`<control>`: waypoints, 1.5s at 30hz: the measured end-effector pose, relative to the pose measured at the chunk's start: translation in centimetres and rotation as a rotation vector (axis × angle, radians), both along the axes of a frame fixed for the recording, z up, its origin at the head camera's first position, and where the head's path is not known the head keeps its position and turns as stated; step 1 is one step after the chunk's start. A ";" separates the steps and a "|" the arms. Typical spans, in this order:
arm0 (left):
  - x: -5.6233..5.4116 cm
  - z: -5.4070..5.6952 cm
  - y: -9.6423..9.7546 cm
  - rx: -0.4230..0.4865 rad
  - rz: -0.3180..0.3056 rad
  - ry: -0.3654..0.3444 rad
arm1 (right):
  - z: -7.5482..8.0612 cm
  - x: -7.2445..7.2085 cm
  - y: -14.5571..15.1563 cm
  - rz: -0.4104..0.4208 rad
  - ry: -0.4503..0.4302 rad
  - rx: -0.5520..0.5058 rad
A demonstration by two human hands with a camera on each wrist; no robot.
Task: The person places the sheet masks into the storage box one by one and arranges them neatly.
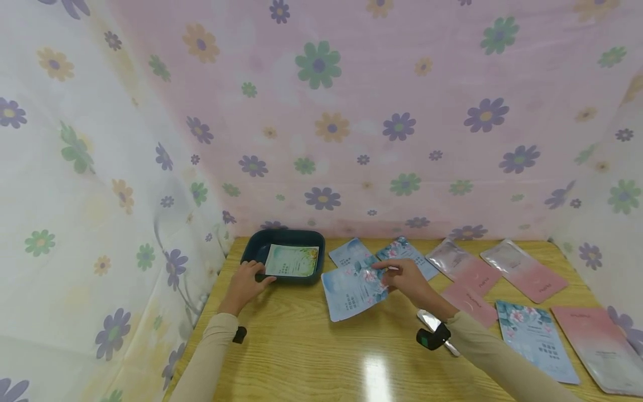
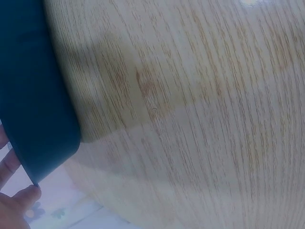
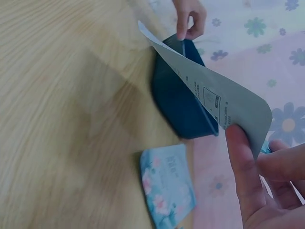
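A blue floral face mask packet point(image 1: 351, 291) is pinched along one edge by my right hand point(image 1: 406, 279), held above the table and tilted. In the right wrist view its grey printed back point(image 3: 209, 90) faces the camera. My left hand point(image 1: 247, 285) grips the near left rim of a dark teal plastic basin point(image 1: 321, 262), thumb and fingers on either side of the wall in the left wrist view. Inside the basin lies a pale green packet point(image 1: 292, 261). Behind the held packet, another blue floral packet point(image 1: 349, 252) lies on the table, partly covered in the head view.
More blue packets point(image 1: 537, 340) and several pink-and-silver packets point(image 1: 524, 271) lie on the right of the wooden table point(image 1: 301, 346). A silver strip-like object point(image 1: 427, 319) sits partly under the right wrist. Flowered curtains point(image 1: 351, 111) enclose the back and sides.
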State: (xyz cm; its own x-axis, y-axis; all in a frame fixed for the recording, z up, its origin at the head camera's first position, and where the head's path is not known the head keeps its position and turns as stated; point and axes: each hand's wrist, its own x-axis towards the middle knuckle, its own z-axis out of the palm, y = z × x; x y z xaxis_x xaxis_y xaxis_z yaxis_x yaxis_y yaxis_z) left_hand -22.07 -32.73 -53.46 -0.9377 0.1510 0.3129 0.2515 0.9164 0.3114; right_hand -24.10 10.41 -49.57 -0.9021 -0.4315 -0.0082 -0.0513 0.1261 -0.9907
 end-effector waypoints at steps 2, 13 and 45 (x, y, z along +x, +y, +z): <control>0.0 0.0 0.1 0.009 -0.005 -0.004 | 0.4 -0.1 -0.3 -0.013 0.007 -0.007; 0.0 0.1 0.2 0.005 0.008 -0.017 | 1.4 -0.9 -2.4 -0.085 -0.025 -0.077; 0.2 -0.1 0.3 0.006 -0.002 0.037 | 1.4 -4.4 -9.7 -0.169 -0.080 -0.201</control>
State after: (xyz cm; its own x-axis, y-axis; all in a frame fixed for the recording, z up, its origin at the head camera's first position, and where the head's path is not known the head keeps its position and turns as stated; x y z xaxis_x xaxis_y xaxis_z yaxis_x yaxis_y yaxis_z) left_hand -21.85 -32.43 -53.52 -0.9251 0.1504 0.3486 0.2645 0.9141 0.3075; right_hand -28.51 0.66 -48.19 -0.9614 -0.2751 -0.0115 0.0328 -0.0729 -0.9968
